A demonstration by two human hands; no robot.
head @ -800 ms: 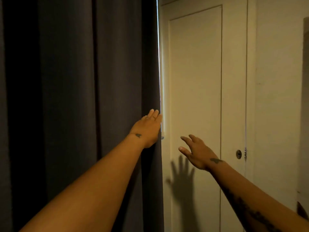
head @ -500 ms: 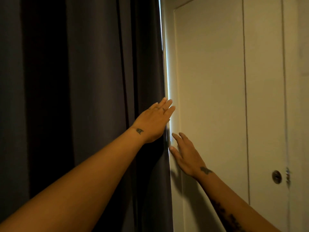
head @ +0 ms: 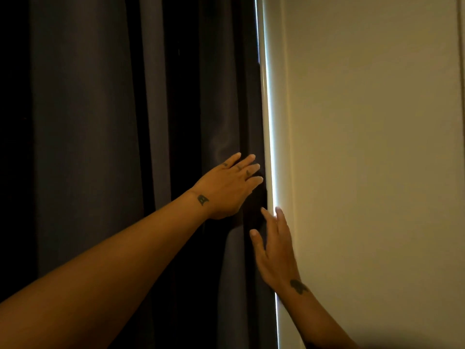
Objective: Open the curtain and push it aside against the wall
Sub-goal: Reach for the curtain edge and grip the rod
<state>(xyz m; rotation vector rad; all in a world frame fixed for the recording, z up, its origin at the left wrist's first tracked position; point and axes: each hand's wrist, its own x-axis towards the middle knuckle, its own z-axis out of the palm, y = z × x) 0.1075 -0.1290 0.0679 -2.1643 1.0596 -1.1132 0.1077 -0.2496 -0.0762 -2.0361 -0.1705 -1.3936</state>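
A dark grey curtain [head: 105,147] hangs in deep vertical folds over the left two thirds of the head view. Its right edge [head: 254,109] ends at a thin strip of bright daylight [head: 270,137]. My left hand [head: 227,187] lies flat on the fabric near that edge, fingers spread and pointing right, their tips touching the curtain's edge. Just below, my right hand [head: 275,250] reaches up along the same edge with fingers apart, tips at the lit gap. Neither hand is closed around the fabric.
A cream-coloured wall or door panel [head: 372,172] fills the right side, directly beside the curtain's edge. A vertical seam [head: 460,71] runs down its far right. The room is dim.
The view has come closer to the curtain. My right hand rose from lower right to the curtain's edge under my left hand, which stayed pressed on the fabric. The door knob has left the view.
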